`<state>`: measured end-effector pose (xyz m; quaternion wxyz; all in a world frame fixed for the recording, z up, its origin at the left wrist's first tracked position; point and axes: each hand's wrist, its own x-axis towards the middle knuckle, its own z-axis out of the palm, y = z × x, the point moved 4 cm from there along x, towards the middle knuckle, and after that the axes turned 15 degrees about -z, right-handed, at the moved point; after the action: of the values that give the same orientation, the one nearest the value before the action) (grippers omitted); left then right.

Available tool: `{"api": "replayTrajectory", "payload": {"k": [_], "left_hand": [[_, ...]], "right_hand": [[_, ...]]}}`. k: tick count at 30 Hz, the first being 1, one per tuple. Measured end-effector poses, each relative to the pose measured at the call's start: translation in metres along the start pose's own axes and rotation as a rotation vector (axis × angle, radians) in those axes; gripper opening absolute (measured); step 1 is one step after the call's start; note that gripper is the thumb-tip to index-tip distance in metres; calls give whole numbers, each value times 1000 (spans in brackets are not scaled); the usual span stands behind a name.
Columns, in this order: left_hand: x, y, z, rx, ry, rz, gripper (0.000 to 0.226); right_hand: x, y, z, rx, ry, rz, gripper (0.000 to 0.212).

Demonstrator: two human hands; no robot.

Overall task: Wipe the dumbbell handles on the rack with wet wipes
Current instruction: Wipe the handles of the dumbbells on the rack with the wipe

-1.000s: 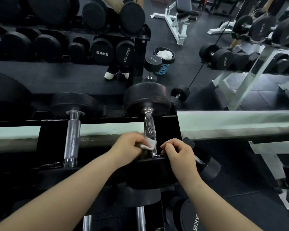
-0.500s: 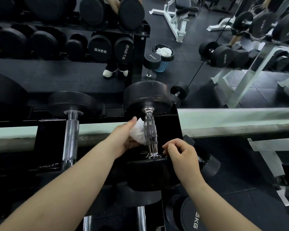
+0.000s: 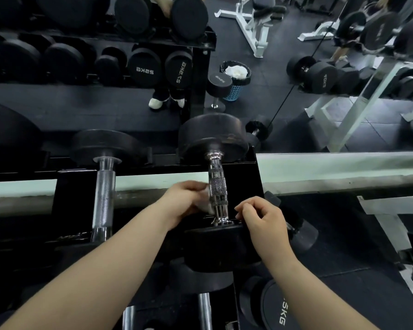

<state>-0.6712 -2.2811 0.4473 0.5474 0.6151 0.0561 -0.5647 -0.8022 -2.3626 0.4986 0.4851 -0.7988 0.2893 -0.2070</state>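
A black dumbbell lies on the rack's top tier with its chrome knurled handle (image 3: 217, 186) pointing away from me. My left hand (image 3: 186, 201) grips a crumpled white wet wipe (image 3: 206, 206) and presses it against the left side of that handle, near its lower end. The wipe is mostly hidden by my fingers. My right hand (image 3: 262, 217) rests with curled fingers on the near black weight head (image 3: 215, 246), just right of the handle. A second dumbbell with a chrome handle (image 3: 104, 194) lies further left on the same tier.
A mirror behind the rack reflects more dumbbells, a bench and a blue bin with white waste (image 3: 235, 82). The rack's black frame (image 3: 255, 177) runs across. Lower tiers hold more dumbbells, one marked 5KG (image 3: 277, 306). A white frame (image 3: 386, 225) stands at right.
My left hand slid the wipe up along the handle's left side, then back down toward the near end. My right hand stayed on the near weight head.
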Motion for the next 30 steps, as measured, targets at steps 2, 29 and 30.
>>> {"api": "replayTrajectory", "payload": {"k": [2, 29, 30], "left_hand": [[-8, -15, 0, 166, -78, -51, 13], [9, 11, 6, -148, 182, 145, 22], [8, 9, 5, -111, 172, 139, 22]], "right_hand": [[0, 0, 0, 1, -3, 1, 29], [1, 1, 0, 44, -11, -21, 29], [0, 1, 0, 45, -10, -19, 29]]}}
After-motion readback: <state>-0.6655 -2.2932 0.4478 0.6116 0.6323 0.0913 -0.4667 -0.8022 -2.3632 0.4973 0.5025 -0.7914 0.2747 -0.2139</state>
